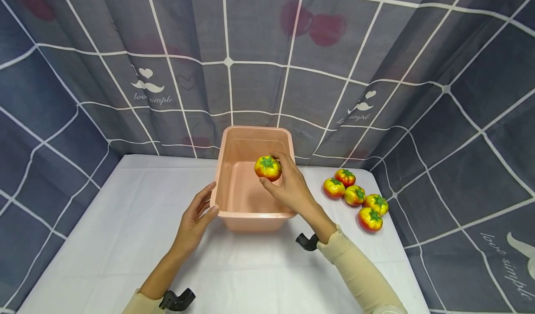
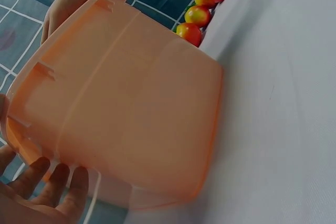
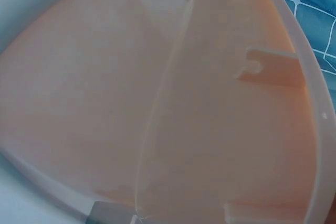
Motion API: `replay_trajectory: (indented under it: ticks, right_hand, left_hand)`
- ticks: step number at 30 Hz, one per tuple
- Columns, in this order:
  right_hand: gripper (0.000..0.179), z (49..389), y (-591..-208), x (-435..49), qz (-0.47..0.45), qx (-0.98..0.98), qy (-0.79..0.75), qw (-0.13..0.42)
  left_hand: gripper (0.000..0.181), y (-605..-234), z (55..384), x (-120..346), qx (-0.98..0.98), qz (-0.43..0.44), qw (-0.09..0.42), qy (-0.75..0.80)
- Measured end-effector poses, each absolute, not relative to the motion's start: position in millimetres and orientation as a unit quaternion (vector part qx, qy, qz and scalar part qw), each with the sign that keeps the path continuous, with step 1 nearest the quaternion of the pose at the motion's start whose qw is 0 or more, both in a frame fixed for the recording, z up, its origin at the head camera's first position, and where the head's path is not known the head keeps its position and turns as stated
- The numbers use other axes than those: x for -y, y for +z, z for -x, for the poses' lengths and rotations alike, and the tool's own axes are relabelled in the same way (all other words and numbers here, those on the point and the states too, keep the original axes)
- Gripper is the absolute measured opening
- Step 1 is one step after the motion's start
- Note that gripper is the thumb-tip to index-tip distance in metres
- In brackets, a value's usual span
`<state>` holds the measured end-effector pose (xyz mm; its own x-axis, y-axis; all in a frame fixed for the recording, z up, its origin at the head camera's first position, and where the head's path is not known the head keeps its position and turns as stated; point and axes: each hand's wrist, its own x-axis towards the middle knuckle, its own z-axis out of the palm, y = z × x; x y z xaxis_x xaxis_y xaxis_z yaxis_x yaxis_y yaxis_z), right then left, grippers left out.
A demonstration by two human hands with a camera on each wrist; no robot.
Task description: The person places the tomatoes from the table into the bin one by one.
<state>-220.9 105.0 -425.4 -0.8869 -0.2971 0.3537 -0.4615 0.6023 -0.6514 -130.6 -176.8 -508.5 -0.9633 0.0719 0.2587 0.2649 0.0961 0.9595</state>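
Observation:
A peach-pink plastic bin (image 1: pixel 256 215) stands on the white table, its open top facing up. Over the bin's inside, my right hand (image 1: pixel 288 187) holds a yellow-and-red toy tomato (image 1: pixel 267 167) with a green leafy top, between thumb and fingers. My left hand (image 1: pixel 193 223) grips the bin's near left corner, thumb at the rim. From the left wrist view, its fingers (image 2: pixel 55 182) lie against the bin's outer wall (image 2: pixel 131 103). The right wrist view is mostly filled by the bin's wall (image 3: pixel 184 93); the held tomato is hidden there.
Several similar toy tomatoes (image 1: pixel 354 195) lie in a group on the table (image 1: pixel 138 221), right of the bin. A dark grey curtain (image 1: pixel 259 88) with white grid lines surrounds the table at the back and both sides.

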Motion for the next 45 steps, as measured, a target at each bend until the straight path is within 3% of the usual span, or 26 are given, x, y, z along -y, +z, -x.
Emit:
replay_trajectory:
  ticks: [31,45]
  right_hand:
    - [0.075,224,-429,-124,-0.179,0.884,0.421,0.101]
    - [0.061,228,-439,-162,-0.145,0.86,0.458,0.173]
  left_hand:
    - [0.064,-510,132,176,0.731,0.111,0.068,-0.67]
    - [0.063,-508,132,175,0.734,0.12,0.072,-0.665]
